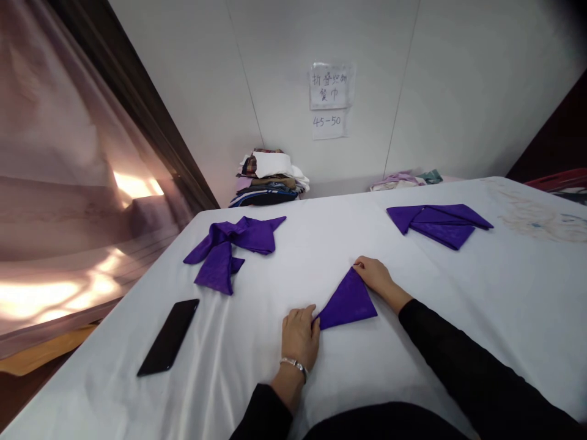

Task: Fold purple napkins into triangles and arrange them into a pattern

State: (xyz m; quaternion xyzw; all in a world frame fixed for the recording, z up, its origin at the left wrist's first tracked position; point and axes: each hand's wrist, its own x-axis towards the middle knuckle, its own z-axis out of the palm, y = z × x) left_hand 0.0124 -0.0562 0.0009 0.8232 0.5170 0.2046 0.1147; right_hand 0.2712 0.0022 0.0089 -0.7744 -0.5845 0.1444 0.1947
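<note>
A purple cloth napkin, folded into a triangle, lies flat on the white-covered table in front of me. My right hand pinches its upper corner between thumb and fingertips. At its left corner is my left hand, thumb and fingers closing on the tip; the fingers partly hide that corner. A bracelet circles my left wrist. Farther off to the left rests a crumpled, loosely folded purple napkin. Another folded purple napkin sits at the back right.
A black phone-like slab lies at the left of the table. Behind the far edge stands a stack of folded clothes, with more cloth to its right. Handwritten paper signs hang on the wall. Curtains hang at left.
</note>
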